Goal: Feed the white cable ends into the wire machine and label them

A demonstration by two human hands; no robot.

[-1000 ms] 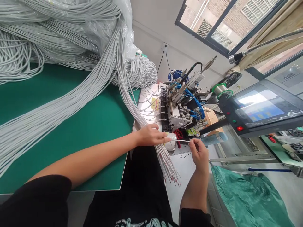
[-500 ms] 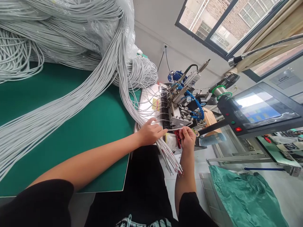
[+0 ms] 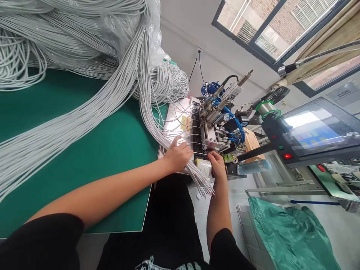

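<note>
A single white cable [image 3: 199,153] stretches between my two hands at the near end of the machine [image 3: 209,131]. My left hand [image 3: 179,154] is closed on it, over the thick bundle of white cables [image 3: 149,108]. The cable's far end is pinched by my right hand [image 3: 216,162], close to the machine's dark front strip. Below my hands the loose cable ends [image 3: 201,180] hang past the edge, some with reddish tips. Several other cables run from the bundle into the machine.
A green table [image 3: 112,157] lies at the left, with plastic-wrapped cable coils [image 3: 84,33] at its back. A monitor [image 3: 315,127] on an arm and a solder spool [image 3: 268,109] stand at the right. A green sheet [image 3: 292,232] covers something on the floor.
My right hand has moved left, closer to the machine's front strip and my left hand. My left hand has shifted slightly left. The view has turned a little.
</note>
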